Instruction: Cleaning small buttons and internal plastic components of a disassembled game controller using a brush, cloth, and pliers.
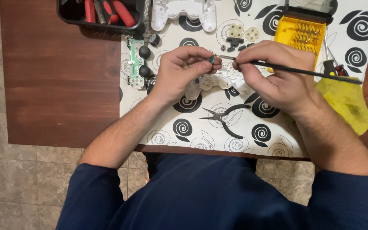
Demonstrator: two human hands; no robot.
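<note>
I sit at a brown wooden table [60, 76], its right part covered by a white cloth with black swirl patterns [184, 127]. At the far edge stands a black bin [103, 17] with red-handled tools in it, and just right of it lies a white game controller shell [184, 12], face down. Near the right side sits a yellow case of screwdriver bits [301, 34], and nearer to me a crumpled yellow rag [348, 102] lies over the cloth's right edge. Left of my hands lies a green circuit board [136, 64] with two black thumbsticks on it. A second white controller shell [220, 81] rests on the cloth directly under my hands. Black needle-nose pliers [224, 117] lie with their handles spread, near me and between my wrists. My left hand [184, 72] hovers over that shell, its thumb and fingertips pinched together on a small dark green part [211, 59]. My right hand [273, 70] has its fingers closed around a thin black tool [294, 69], held like a pen; the handle runs out to the right over the rag, and the metal tip meets the green part in my left fingers. Small grey rubber pads [243, 32] and black buttons [235, 42] lie scattered beyond my hands.
</note>
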